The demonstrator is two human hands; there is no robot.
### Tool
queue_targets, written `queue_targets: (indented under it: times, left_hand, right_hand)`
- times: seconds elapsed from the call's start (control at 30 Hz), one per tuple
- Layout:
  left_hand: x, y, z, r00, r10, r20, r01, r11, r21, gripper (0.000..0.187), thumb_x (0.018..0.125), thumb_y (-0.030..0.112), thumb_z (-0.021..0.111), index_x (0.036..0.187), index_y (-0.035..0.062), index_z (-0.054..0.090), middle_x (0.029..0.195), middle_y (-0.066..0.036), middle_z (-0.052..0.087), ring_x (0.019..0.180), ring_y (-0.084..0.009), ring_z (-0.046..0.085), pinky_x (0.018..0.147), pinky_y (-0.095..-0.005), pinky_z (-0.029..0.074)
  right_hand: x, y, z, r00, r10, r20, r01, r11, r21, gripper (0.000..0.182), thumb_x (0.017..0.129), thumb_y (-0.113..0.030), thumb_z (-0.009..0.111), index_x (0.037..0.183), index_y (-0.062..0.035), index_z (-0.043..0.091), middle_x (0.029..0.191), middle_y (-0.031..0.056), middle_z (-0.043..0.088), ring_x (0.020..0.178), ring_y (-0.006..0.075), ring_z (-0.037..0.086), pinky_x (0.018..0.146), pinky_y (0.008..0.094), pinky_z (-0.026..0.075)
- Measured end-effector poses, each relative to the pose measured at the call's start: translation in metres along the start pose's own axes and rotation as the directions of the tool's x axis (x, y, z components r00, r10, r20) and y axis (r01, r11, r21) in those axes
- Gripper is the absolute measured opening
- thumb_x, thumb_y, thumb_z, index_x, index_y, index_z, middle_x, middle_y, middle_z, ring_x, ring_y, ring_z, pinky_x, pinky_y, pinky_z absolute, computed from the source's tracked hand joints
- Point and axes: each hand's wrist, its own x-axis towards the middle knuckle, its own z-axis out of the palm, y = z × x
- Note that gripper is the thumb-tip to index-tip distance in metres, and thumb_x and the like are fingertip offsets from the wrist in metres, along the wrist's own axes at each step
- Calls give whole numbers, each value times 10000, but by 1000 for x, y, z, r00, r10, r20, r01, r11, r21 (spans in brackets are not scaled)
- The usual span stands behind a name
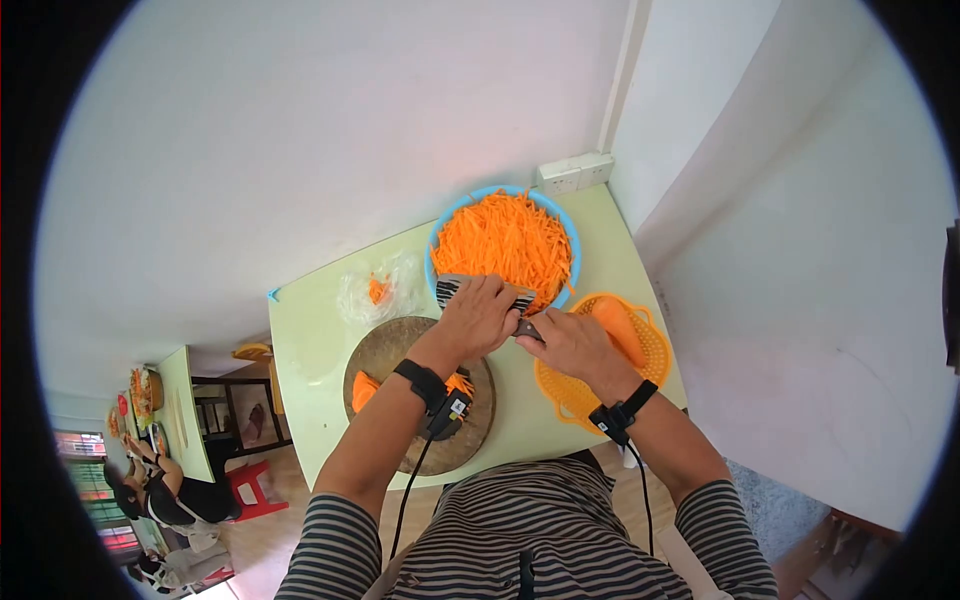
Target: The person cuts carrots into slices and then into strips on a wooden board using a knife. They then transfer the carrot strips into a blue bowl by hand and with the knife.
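My right hand [572, 348] is closed around the dark handle of a cleaver [452, 289], held over the near edge of a blue basin [574, 240]. My left hand [478, 318] lies across the blade, its fingers bent over it; the blade is partly hidden beneath them. Shredded carrot [505, 235] is heaped in the basin. Below my left forearm sits a round wooden chopping board [385, 342]. Carrot pieces [364, 390] lie on it, partly covered by my arm and wrist strap.
A yellow basket [562, 398] with whole carrots [618, 328] stands at the right. Left of the basin is a clear plastic bag [352, 298] with some carrot shreds. Walls border the green table [310, 355]. Another person [165, 490] works at the far left, near a red stool [252, 490].
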Motion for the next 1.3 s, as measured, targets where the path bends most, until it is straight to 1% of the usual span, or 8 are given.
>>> queue_targets:
  times: [0.47,0.77,1.0,1.07,1.13,1.2,1.27,1.3]
  left_hand:
    - [18,-10,7,997,-67,50,73,987,-145,203,932,214,582,985,24,630,1008,-174,562,958,-368,562,863,-470,472]
    - [18,-19,-24,933,-256,-252,114,876,-469,193,975,134,542,1075,6,646,998,-192,604,955,-356,584,866,-434,479]
    - [-19,-22,-55,695,-593,-408,205,706,-677,204,1059,152,511,1151,12,627,1007,-47,646,914,-114,579,837,-274,484]
    - [-43,-22,-58,482,-739,-471,224,623,-749,202,1056,146,519,1152,11,635,986,-39,645,867,-89,562,807,-237,475]
    - [-75,-27,-45,366,-803,-470,235,568,-789,195,1039,145,546,1107,-9,644,938,-29,618,834,-85,535,751,-262,466]
    - [-111,-30,-22,324,-894,-310,453,434,-778,203,1030,159,561,1103,-11,645,900,-17,618,794,-71,534,715,-257,468]
    - [-141,-17,3,391,-906,-160,539,367,-758,208,1022,167,576,1097,-13,647,876,-4,612,754,-66,530,680,-256,468]
    - [-154,-12,18,429,-897,-106,565,358,-743,215,1026,179,578,1106,-8,647,885,-5,617,746,-75,539,679,-260,476]
  right_hand:
    - [-4,-7,-11,997,-37,72,34,999,35,381,906,-433,693,865,-63,616,779,111,669,660,301,692,539,420,540]
    - [-15,-11,-6,997,-13,70,5,993,118,358,900,-413,704,888,-61,642,773,112,661,669,307,687,558,433,539]
    - [-24,-25,-13,990,109,93,-127,968,215,332,916,-394,695,933,-66,643,810,129,678,750,339,688,630,438,545]
    - [-27,-32,-15,984,150,98,-171,948,267,319,923,-381,693,977,-70,650,818,133,683,778,354,686,654,439,548]
    - [-26,-44,-27,951,279,130,-308,860,406,324,953,-370,669,1085,-75,650,806,136,672,789,334,685,695,439,548]
    - [-31,-50,-23,942,285,175,-334,763,553,346,969,-376,657,1122,-66,642,777,126,657,722,289,670,650,408,543]
    - [-36,-56,-20,934,291,209,-353,651,672,368,986,-382,644,1158,-57,634,748,116,643,655,244,655,604,377,538]
    - [-40,-59,-16,847,324,422,-526,392,755,366,1027,-379,566,1169,-46,616,730,94,627,597,200,615,550,337,510]
